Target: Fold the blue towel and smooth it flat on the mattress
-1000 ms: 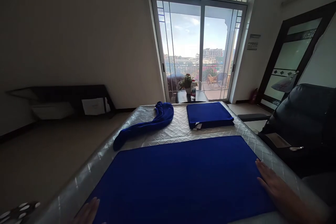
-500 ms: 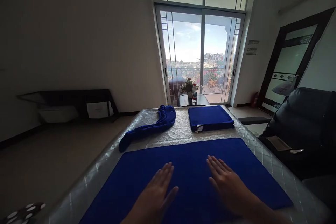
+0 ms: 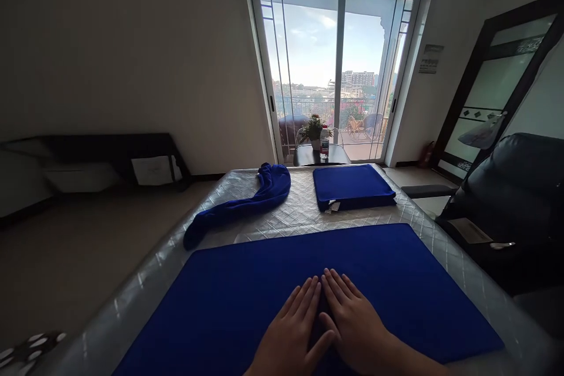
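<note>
From my end of the feed, a spotted object (image 3: pixel 33 348) sat at the far left, cut off by the frame, and I couldn't tell what it was. Further along, a low dark unit (image 3: pixel 106 144) stood by the wall with a white box (image 3: pixel 152 170) in it; I couldn't see inside the box. Near the left edge of the mattress (image 3: pixel 297 202), running up toward its far left corner, lay a rumpled blue cloth (image 3: pixel 238 208).

The large blue panel (image 3: pixel 247 282) covered the near part of the mattress, deep blue, smooth and flat, its far edge straight; its near left corner fell out of my view. My left hand (image 3: pixel 288 329) lay over its middle, palm down, fingers straight and nearly together, gripping nothing. Past the mattress's far edge, a black table (image 3: pixel 304 155) carried a pot (image 3: pixel 315 144) with a leafy plant (image 3: pixel 314 127) and a clear bottle (image 3: pixel 325 144) with a red cap; I couldn't judge how full. My right hand (image 3: pixel 356 317) lay flat just beside the left, fingertips close, thumbs meeting, likewise holding nothing.

By the far right corner sat a folded blue stack (image 3: pixel 352 185) with a white tag (image 3: pixel 333 205). Off the right edge, a bag (image 3: pixel 480 134) hung near the door, its contents hidden, above a dark chair (image 3: pixel 524 182).
</note>
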A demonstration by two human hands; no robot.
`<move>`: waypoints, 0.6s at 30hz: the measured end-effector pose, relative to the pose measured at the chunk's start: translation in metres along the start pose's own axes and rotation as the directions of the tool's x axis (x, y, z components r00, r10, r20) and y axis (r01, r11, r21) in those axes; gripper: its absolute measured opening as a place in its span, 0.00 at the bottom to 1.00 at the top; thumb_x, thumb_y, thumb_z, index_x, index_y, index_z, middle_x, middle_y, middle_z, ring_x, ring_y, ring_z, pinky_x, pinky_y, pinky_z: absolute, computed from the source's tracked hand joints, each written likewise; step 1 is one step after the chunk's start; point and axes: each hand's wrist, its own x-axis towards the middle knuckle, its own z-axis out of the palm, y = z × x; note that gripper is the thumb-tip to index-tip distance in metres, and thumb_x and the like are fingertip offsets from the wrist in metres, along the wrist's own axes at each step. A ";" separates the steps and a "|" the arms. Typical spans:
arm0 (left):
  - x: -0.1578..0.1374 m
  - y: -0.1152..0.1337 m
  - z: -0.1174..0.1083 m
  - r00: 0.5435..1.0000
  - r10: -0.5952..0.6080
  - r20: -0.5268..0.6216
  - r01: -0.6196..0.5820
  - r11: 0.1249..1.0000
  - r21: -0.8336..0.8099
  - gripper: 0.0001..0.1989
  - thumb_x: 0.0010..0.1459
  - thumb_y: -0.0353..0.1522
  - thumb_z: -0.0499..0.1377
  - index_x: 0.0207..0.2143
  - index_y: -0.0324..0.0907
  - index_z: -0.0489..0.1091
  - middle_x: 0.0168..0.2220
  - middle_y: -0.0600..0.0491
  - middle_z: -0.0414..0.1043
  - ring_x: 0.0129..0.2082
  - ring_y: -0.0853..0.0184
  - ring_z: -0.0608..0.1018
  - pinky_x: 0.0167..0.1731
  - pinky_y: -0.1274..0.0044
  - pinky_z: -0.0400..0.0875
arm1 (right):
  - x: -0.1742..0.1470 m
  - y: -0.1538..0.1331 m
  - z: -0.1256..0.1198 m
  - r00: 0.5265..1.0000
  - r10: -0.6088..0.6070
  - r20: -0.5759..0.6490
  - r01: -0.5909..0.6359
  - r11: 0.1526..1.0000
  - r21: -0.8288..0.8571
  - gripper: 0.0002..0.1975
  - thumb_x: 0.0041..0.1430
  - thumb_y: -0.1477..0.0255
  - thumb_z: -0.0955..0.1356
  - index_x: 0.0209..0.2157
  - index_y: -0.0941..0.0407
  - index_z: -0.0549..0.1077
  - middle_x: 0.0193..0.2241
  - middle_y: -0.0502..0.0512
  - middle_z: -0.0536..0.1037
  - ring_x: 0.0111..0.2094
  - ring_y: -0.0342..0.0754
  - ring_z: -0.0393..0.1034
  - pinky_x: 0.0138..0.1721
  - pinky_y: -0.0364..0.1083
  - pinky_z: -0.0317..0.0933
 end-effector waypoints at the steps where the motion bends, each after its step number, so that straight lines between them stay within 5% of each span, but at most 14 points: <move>1: 0.000 0.000 0.000 1.000 -0.005 0.001 0.005 1.000 -0.004 0.43 0.66 0.49 0.53 0.71 0.50 0.27 0.70 0.48 0.49 0.67 0.54 0.61 0.62 0.60 0.70 | 0.000 0.000 0.001 1.000 -0.004 -0.006 0.004 1.000 -0.001 0.34 0.71 0.61 0.58 0.70 0.45 0.33 0.71 0.51 0.45 0.70 0.53 0.46 0.69 0.58 0.52; 6: -0.001 0.002 0.001 0.999 -0.045 0.005 0.045 0.999 -0.010 0.42 0.66 0.50 0.52 0.71 0.49 0.30 0.70 0.48 0.48 0.68 0.54 0.59 0.62 0.58 0.69 | -0.002 0.001 0.005 1.000 -0.011 -0.024 0.011 1.000 -0.014 0.35 0.71 0.62 0.59 0.71 0.46 0.34 0.71 0.51 0.45 0.71 0.54 0.46 0.69 0.58 0.52; 13: -0.001 0.010 -0.011 0.983 -0.152 0.100 0.152 0.988 0.004 0.36 0.68 0.52 0.46 0.69 0.40 0.50 0.69 0.44 0.50 0.68 0.55 0.58 0.65 0.59 0.64 | -0.004 0.002 0.003 1.000 0.025 -0.012 -0.025 1.000 -0.009 0.33 0.70 0.59 0.58 0.71 0.49 0.42 0.71 0.54 0.49 0.70 0.55 0.47 0.69 0.58 0.52; 18: -0.023 -0.009 -0.028 0.958 -0.266 0.106 0.263 0.964 0.041 0.36 0.67 0.53 0.47 0.68 0.43 0.54 0.69 0.46 0.53 0.68 0.55 0.59 0.65 0.61 0.62 | -0.019 0.015 -0.015 0.993 0.106 0.044 -0.104 0.994 -0.039 0.33 0.70 0.56 0.57 0.70 0.54 0.46 0.70 0.58 0.51 0.71 0.54 0.44 0.70 0.58 0.49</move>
